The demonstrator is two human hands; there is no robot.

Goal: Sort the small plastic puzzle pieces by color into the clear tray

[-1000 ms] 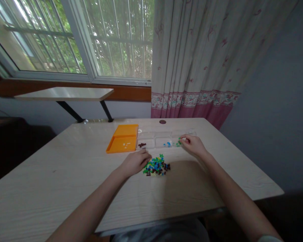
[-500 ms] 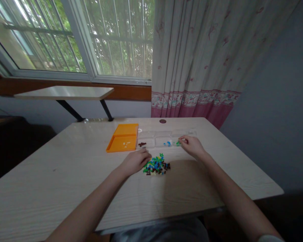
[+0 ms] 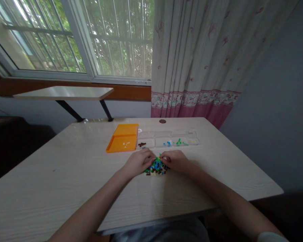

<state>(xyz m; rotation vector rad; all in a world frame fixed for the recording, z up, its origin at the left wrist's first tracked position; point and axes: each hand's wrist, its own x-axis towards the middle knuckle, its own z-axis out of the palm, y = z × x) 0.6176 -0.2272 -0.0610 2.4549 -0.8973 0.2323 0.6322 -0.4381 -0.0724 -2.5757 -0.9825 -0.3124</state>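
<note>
A mixed pile of small plastic pieces [image 3: 157, 167], green, blue, dark brown, yellow and cream, lies on the table between my hands. My left hand [image 3: 140, 162] rests at the pile's left edge, fingers curled and pressed together. From the right, my right hand [image 3: 176, 160] reaches the pile's far side with thumb and finger closed. Anything between either hand's fingertips is too small to make out. Just beyond is a clear compartment tray [image 3: 154, 142]. Its near compartments hold brown pieces [image 3: 142, 144], blue pieces [image 3: 167, 143], green pieces [image 3: 179, 142] and yellowish bits [image 3: 192, 141].
Left of the clear tray lies an opened orange case [image 3: 116, 145] with a few white pieces [image 3: 126, 144] inside. A raised shelf [image 3: 65, 92] on black legs stands at the table's back left. A round brown disc [image 3: 162, 121] sits near the back edge, before the curtain [image 3: 192, 67].
My right hand has come back from the green pieces' compartment to the pile, uncovering the tray's right end. My left hand has shifted slightly right, staying at the pile.
</note>
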